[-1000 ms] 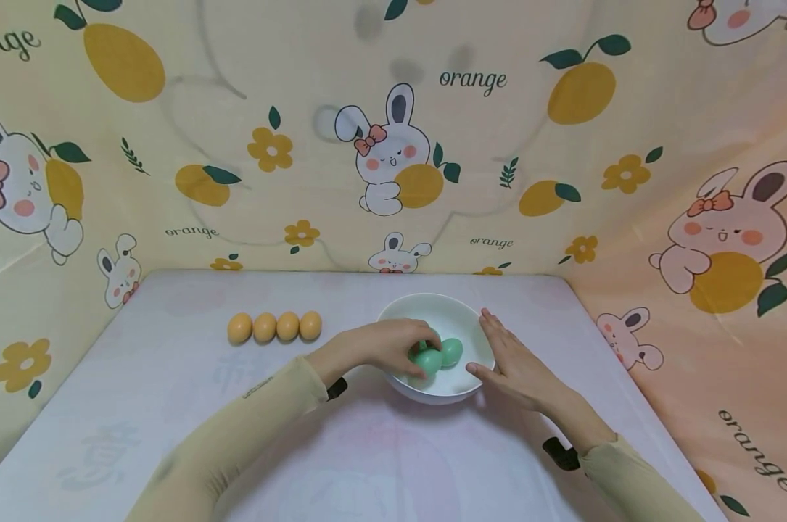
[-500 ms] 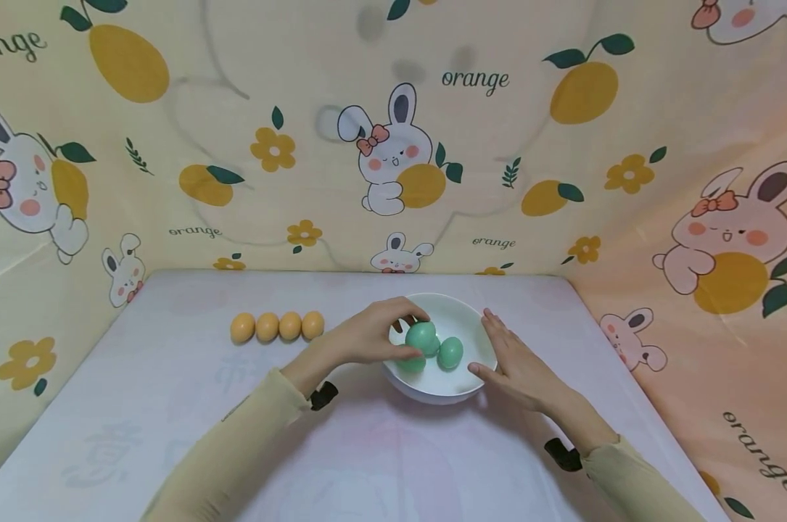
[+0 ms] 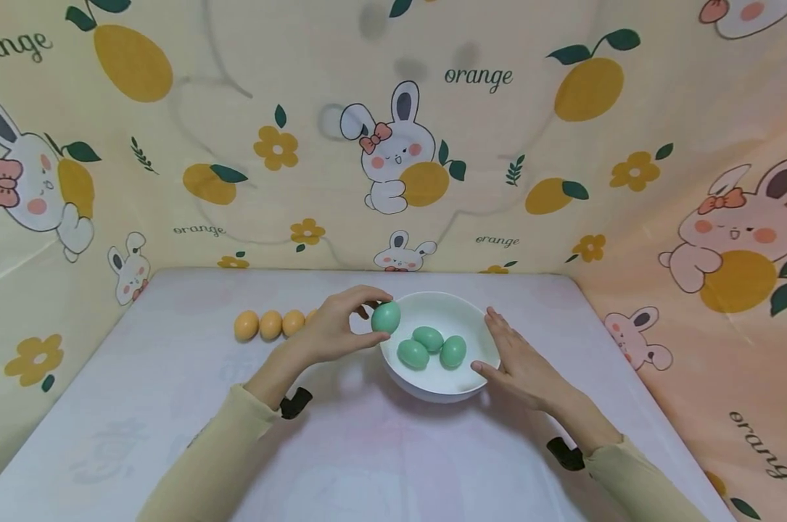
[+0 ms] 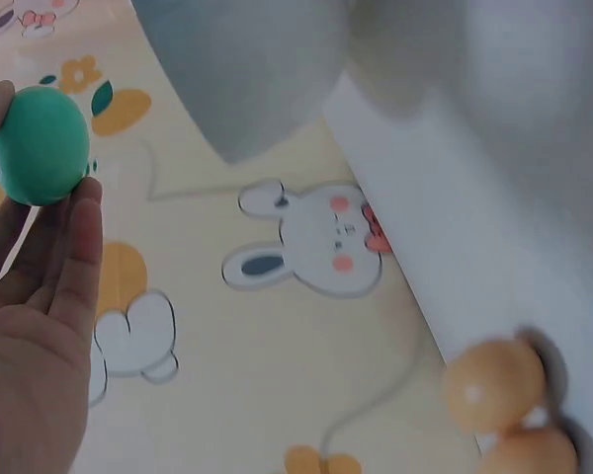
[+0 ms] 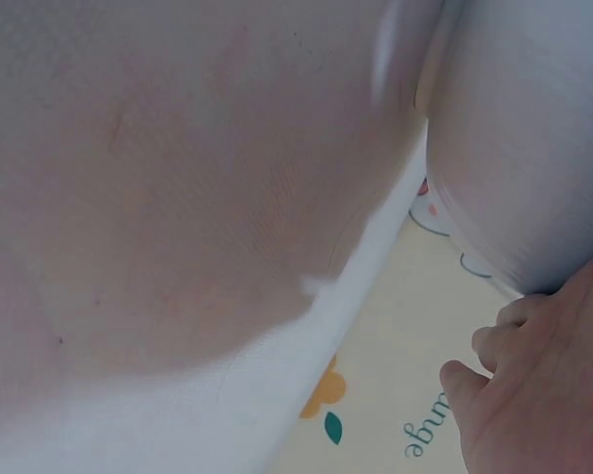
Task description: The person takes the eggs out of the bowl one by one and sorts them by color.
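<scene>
Between thumb and fingers, my left hand (image 3: 337,322) pinches a green egg (image 3: 386,317) at the left rim of the white bowl (image 3: 442,308). In the left wrist view the same green egg (image 4: 40,145) shows clearly at the fingertips. Inside the bowl lie three more green eggs (image 3: 429,338), close together near its middle. My right hand (image 3: 524,366) rests against the bowl's right side, fingers straight and thumb at the near rim. The right wrist view shows that hand (image 5: 544,375) beside the bowl's outer wall (image 5: 534,128).
Left of the bowl, several orange-brown eggs (image 3: 271,324) stand in a row on the white table (image 3: 367,449); my left hand partly hides the row's right end. A patterned cloth (image 3: 275,217) with rabbits and oranges hangs behind the table and along its sides.
My left hand has lifted one green egg from among the others in the bowl and moved it left to the rim. The right hand stays at the bowl's side.
</scene>
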Motion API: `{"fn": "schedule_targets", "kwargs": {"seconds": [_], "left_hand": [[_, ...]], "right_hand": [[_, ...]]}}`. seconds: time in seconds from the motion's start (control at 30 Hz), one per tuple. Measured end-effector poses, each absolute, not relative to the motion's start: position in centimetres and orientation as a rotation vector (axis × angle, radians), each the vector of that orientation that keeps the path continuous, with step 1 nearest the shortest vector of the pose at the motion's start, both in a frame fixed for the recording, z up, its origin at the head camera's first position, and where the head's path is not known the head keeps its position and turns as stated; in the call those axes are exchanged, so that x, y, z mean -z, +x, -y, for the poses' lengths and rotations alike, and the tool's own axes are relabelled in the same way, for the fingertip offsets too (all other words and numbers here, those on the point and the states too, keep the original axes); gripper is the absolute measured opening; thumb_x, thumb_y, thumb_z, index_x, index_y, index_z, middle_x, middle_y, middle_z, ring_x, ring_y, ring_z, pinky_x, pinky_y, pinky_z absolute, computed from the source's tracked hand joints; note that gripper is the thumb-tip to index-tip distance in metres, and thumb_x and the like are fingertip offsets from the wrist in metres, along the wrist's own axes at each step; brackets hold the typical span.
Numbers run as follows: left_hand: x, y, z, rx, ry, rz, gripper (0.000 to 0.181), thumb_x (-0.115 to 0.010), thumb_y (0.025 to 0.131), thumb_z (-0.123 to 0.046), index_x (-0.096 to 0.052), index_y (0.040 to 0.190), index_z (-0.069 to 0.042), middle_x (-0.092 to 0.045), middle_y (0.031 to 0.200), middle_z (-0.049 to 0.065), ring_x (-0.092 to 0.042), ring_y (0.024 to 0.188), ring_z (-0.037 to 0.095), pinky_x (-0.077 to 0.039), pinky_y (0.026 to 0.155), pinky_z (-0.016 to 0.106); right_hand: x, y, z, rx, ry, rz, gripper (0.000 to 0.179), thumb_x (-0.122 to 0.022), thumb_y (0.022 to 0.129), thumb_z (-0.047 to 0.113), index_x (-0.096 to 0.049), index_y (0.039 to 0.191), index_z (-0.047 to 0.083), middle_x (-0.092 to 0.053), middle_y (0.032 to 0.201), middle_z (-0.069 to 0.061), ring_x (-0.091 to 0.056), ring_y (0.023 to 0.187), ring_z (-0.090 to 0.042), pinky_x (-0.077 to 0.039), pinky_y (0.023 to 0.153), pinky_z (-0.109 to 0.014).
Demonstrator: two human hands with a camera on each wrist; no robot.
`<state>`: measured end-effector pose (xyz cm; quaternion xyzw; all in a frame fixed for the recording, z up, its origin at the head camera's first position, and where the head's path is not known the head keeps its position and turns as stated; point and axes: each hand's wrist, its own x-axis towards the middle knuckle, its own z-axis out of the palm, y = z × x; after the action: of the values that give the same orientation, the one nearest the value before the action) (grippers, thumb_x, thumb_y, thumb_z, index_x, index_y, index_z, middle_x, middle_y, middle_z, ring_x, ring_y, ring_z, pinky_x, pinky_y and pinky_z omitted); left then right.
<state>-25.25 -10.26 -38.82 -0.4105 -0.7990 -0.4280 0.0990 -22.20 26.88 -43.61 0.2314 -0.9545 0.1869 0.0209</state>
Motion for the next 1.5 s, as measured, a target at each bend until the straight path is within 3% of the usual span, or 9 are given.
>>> {"fn": "schedule_targets", "kwargs": {"seconds": [0.3,0.73,0.87,1.03,1.3,1.5], "left_hand": [[38.3,-24.2,13.9,1.207,-1.106,2.359,0.053,-0.089,0.083,-0.009,-0.065,0.130,-0.003,-0.068,0.129,0.008,-0.066,0.107,0.021,-0.059,0.089,0.044],[38.5,-22.5,19.7,1.063,-0.954,2.504,0.052,-0.090,0.082,-0.011,-0.067,0.129,-0.009,-0.069,0.127,0.002,-0.067,0.104,0.020,-0.058,0.088,0.038],[39.0,-22.3,21.5,0.976,-0.920,2.569,0.052,-0.090,0.082,-0.013,-0.066,0.128,-0.007,-0.069,0.125,0.003,-0.067,0.104,0.020,-0.059,0.087,0.041],[40.1,-21.9,23.6,0.894,-0.884,2.619,0.050,-0.090,0.082,-0.011,-0.067,0.125,-0.005,-0.070,0.120,0.005,-0.066,0.097,0.017,-0.057,0.080,0.035],[41.8,-21.3,26.4,0.852,-0.883,2.639,0.047,-0.090,0.079,-0.004,-0.067,0.120,-0.001,-0.070,0.112,0.005,-0.068,0.095,0.020,-0.059,0.079,0.042],[42.7,-20.9,28.5,0.798,-0.777,2.770,0.048,-0.090,0.079,-0.008,-0.067,0.120,0.000,-0.071,0.112,0.007,-0.068,0.098,0.024,-0.058,0.082,0.042]], "right_hand": [[43.7,-22.3,-27.1,-0.575,0.718,2.953,0.094,-0.057,0.103,0.053,-0.015,0.163,-0.005,-0.011,0.172,-0.020,-0.014,0.157,-0.042,-0.020,0.124,-0.061],[43.8,-22.4,-27.0,-0.576,0.726,2.945,0.094,-0.057,0.103,0.053,-0.014,0.163,-0.005,-0.011,0.172,-0.020,-0.015,0.157,-0.043,-0.021,0.123,-0.061],[43.7,-22.4,-27.0,-0.580,0.727,2.943,0.094,-0.058,0.103,0.053,-0.014,0.163,-0.005,-0.011,0.172,-0.021,-0.015,0.157,-0.044,-0.021,0.123,-0.062],[43.8,-22.3,-27.1,-0.581,0.727,2.947,0.094,-0.057,0.103,0.052,-0.014,0.164,-0.004,-0.010,0.172,-0.021,-0.014,0.157,-0.043,-0.020,0.123,-0.061],[43.8,-22.2,-27.0,-0.591,0.723,2.952,0.094,-0.057,0.103,0.052,-0.014,0.163,-0.005,-0.010,0.172,-0.020,-0.014,0.157,-0.043,-0.020,0.123,-0.061],[43.8,-22.2,-27.0,-0.586,0.723,2.954,0.094,-0.057,0.103,0.053,-0.013,0.164,-0.004,-0.010,0.173,-0.020,-0.014,0.157,-0.043,-0.020,0.123,-0.061]]}}
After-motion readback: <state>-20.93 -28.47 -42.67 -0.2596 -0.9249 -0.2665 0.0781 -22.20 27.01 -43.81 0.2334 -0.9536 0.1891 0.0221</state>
